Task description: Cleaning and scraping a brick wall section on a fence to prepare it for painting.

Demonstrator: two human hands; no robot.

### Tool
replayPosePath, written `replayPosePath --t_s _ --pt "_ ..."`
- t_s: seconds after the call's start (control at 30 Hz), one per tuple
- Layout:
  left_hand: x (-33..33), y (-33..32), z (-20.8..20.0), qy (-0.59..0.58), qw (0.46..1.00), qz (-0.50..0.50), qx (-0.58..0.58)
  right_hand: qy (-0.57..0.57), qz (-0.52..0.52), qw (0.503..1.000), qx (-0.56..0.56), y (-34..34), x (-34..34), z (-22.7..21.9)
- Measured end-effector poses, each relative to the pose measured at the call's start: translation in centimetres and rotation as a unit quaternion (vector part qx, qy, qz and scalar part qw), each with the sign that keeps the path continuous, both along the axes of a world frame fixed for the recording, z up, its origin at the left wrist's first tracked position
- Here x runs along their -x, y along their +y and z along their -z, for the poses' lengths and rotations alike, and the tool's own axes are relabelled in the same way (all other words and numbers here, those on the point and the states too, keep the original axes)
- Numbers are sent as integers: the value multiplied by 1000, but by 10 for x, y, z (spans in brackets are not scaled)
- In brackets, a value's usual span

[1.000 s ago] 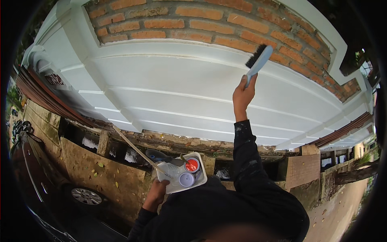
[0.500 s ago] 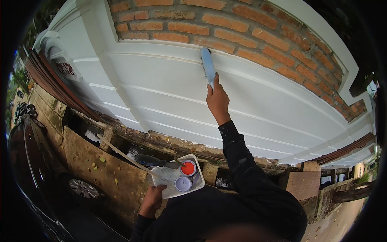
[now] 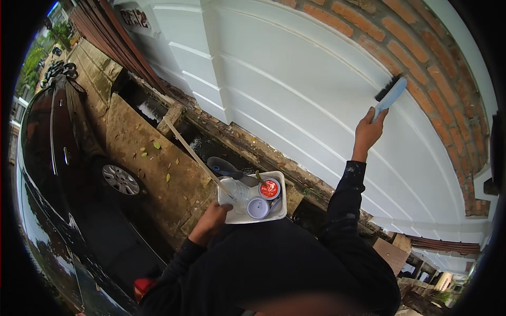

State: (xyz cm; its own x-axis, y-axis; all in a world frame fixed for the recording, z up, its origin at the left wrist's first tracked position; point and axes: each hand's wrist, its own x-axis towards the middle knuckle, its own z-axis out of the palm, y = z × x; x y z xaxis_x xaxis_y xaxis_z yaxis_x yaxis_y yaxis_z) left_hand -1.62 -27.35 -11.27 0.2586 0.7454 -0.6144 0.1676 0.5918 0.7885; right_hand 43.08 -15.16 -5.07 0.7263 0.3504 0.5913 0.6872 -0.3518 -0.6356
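Note:
My right hand (image 3: pixel 369 131) grips the handle of a light blue scrub brush (image 3: pixel 392 97) with dark bristles. The brush is at the white wall's (image 3: pixel 295 68) ledge, just below the brickwork (image 3: pixel 406 39). Close to my body, my left hand (image 3: pixel 212 220) is closed on the edge of a white tray (image 3: pixel 282 203). In the tray are a tub of red paint (image 3: pixel 269 188), a round pale-lilac lidded tub (image 3: pixel 258 208) and a clear plastic container (image 3: pixel 235 190). A long wooden stick (image 3: pixel 190 149) and a dark-handled tool (image 3: pixel 224 166) stick out past the tray's far side.
A dark car (image 3: pixel 68 174) stands on the left beside a concrete slab (image 3: pixel 132 138) with fallen leaves. Between slab and wall runs an open water channel (image 3: pixel 203 145). Reddish-brown slatted panels (image 3: pixel 113 39) adjoin the wall at the upper left. Motorbikes (image 3: pixel 59 71) stand farther back.
The brush in my right hand has moved rightward along the ledge, and its bristles now show on its left side. The view has shifted right; my left hand still holds the tray.

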Motion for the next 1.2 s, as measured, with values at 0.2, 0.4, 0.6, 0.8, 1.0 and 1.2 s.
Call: replayPosePath --t_s 0.2,0.4,0.6,0.8,1.0,1.2 --pt "42 41 -15 44 996 58 55 -15 -123 989 85 67 80 -39" --pt "75 76 1 33 995 90 16 -33 -21 999 2 86 84 -18" --pt "96 97 15 -14 997 69 5 -51 -129 980 144 98 110 -25" --pt "82 110 -1 8 999 35 -9 -83 -62 971 215 114 83 -85" --pt "73 121 3 -35 999 -36 0 -290 -238 896 237 217 97 -143" --pt "66 154 -1 -2 998 25 54 -242 -396 869 171 299 127 -153"
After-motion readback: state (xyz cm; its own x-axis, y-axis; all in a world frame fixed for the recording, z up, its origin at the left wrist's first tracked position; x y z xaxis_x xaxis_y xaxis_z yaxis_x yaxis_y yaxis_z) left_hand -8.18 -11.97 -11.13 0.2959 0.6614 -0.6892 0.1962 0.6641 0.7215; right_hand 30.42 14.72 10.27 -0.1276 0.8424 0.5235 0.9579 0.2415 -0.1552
